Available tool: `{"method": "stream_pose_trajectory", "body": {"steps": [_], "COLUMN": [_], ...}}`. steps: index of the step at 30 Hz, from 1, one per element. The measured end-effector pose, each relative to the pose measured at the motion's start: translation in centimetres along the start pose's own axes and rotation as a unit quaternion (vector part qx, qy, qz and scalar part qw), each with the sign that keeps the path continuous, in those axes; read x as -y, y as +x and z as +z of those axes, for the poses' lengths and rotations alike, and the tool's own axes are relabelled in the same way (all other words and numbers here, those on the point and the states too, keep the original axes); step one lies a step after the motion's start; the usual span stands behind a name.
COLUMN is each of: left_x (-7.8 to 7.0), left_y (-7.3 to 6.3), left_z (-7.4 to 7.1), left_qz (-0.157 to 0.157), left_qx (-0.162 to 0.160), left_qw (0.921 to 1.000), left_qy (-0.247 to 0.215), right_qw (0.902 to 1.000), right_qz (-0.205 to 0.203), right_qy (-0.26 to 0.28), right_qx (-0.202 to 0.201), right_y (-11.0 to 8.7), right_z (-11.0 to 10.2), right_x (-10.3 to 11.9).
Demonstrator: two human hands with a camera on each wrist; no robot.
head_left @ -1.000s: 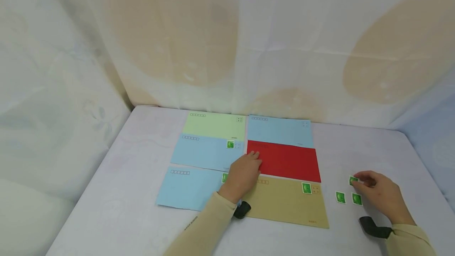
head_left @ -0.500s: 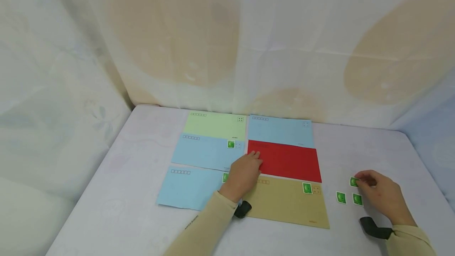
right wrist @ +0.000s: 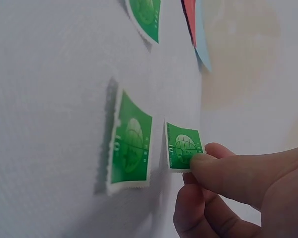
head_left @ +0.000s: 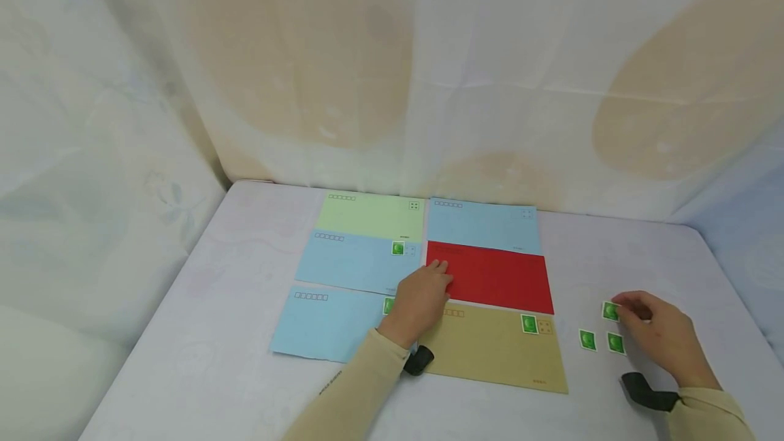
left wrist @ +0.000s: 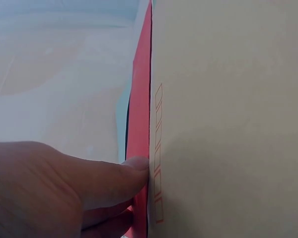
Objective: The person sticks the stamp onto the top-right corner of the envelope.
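Note:
My left hand [head_left: 422, 299] rests on the left end of a red envelope [head_left: 496, 278], its thumb [left wrist: 111, 179] lying beside the tan envelope [left wrist: 228, 119] in the left wrist view. At the right of the table, my right hand [head_left: 661, 335] pinches a green postage stamp [right wrist: 181, 141] by its edge, with the thumb on top and fingers underneath. Close to that hand lie two more green stamps, a nearer stamp [head_left: 616, 343] and a stamp to its left [head_left: 587, 339]. The tan envelope carries a stamp [head_left: 529, 324] near its upper right corner.
Left of centre are a light green envelope [head_left: 370, 215], a blue envelope [head_left: 349, 260] with a stamp, and a lower blue envelope [head_left: 331, 324] partly hidden by my left arm. Another blue envelope [head_left: 484, 226] lies behind the red one. A cloth curtain [head_left: 490, 87] hangs behind the table.
My right hand has shifted slightly to the right, and more of the pinched stamp shows past its fingertips. The left hand stays put on the red envelope.

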State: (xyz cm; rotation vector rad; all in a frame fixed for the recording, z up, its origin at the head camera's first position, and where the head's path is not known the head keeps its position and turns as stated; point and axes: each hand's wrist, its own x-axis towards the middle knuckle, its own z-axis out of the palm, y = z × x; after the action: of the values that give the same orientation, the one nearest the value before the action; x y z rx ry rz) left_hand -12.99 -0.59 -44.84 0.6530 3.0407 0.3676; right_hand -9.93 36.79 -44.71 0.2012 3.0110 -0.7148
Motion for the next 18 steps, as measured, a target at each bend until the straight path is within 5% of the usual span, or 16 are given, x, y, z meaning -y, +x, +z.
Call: {"method": "stream_pose_trajectory", "body": {"steps": [18], "left_x": [-0.1], "left_y": [-0.1], "left_z": [-0.3], "left_qz": [0.005], "left_qx": [-0.009], "left_qw": [0.9999], "left_qy": [-0.001], "right_qw": [0.9991], "right_qz": [-0.02], "right_qy": [-0.001], "right_qx": [-0.037], "right_y": [-0.2], "right_z": [-0.4], "right_x": [1.1]}}
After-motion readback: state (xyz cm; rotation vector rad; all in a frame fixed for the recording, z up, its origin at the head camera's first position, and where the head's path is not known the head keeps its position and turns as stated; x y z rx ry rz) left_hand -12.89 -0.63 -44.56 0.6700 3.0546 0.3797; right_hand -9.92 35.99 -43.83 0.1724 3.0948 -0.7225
